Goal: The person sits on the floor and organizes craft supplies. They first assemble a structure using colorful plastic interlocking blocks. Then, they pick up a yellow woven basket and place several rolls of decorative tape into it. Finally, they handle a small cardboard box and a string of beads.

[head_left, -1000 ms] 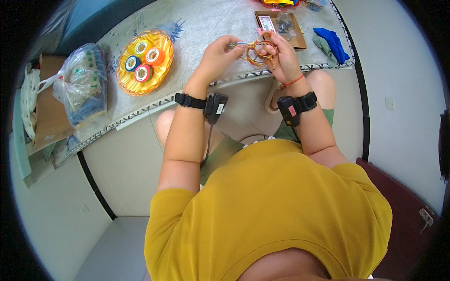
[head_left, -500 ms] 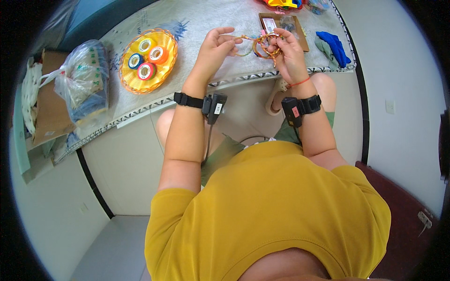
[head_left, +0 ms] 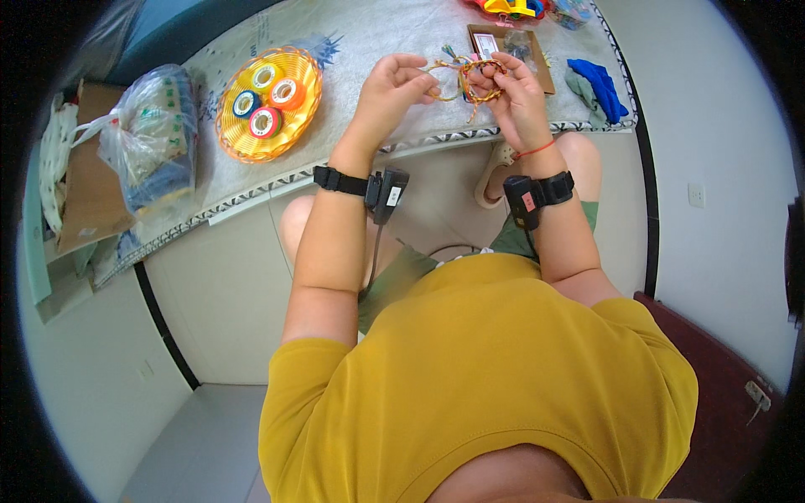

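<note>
A thin multicoloured braided cord (head_left: 471, 82) in red, yellow and other colours runs between my two hands above the table. Its loops gather at my right hand (head_left: 521, 99), whose thumb and fingers are closed on them. My left hand (head_left: 392, 90) pinches one end of the cord between thumb and fingertips; the exact grip is small in view. Loose coloured thread ends (head_left: 453, 55) show just beyond the loops. Each wrist wears a black strap with a small box, and a red string circles my right wrist.
On the white-covered table (head_left: 369, 33) stands a yellow woven basket (head_left: 295, 126) with several coloured spools. A stuffed plastic bag (head_left: 155, 134) and a cardboard box (head_left: 92, 197) are at left. A shallow brown box (head_left: 543, 77), blue cloth (head_left: 597, 88) and colourful plastic items (head_left: 508, 8) lie right.
The cord's loops have shifted slightly and turned between my hands, and the loose thread ends now show beyond them. My left hand has moved slightly right. Both hands keep their hold.
</note>
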